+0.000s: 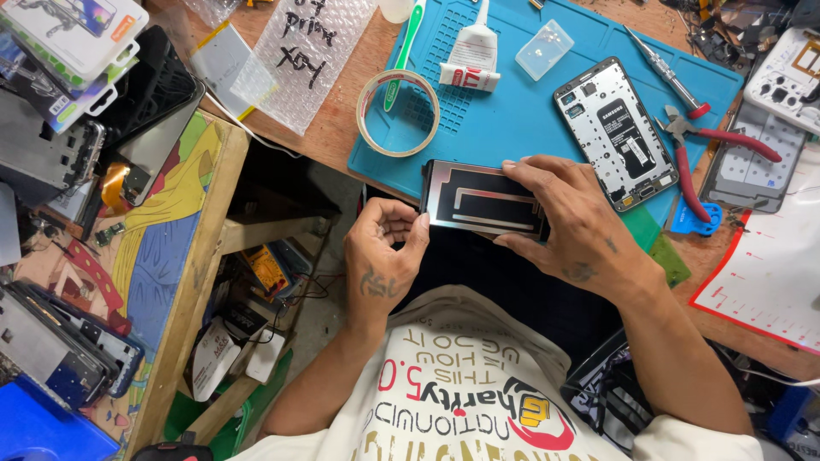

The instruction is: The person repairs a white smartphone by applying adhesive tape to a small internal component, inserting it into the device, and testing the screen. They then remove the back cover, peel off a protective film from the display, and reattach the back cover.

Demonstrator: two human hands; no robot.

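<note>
I hold a flat black phone screen panel [478,198] with its back side up, just in front of the blue work mat's [512,111] near edge. My right hand [576,226] grips the panel's right half, fingers over its top. My left hand [383,256] pinches something tiny at the panel's left end; I cannot make out what. On the mat behind lies an opened phone body [617,132] with its inner parts showing.
A roll of tape [398,112], a green toothbrush [403,47], a glue tube [471,55] and a small clear box [544,49] lie on the mat. A screwdriver [666,72] and red-handled pliers [709,145] are at right. Phone parts crowd a side table [184,230] at left.
</note>
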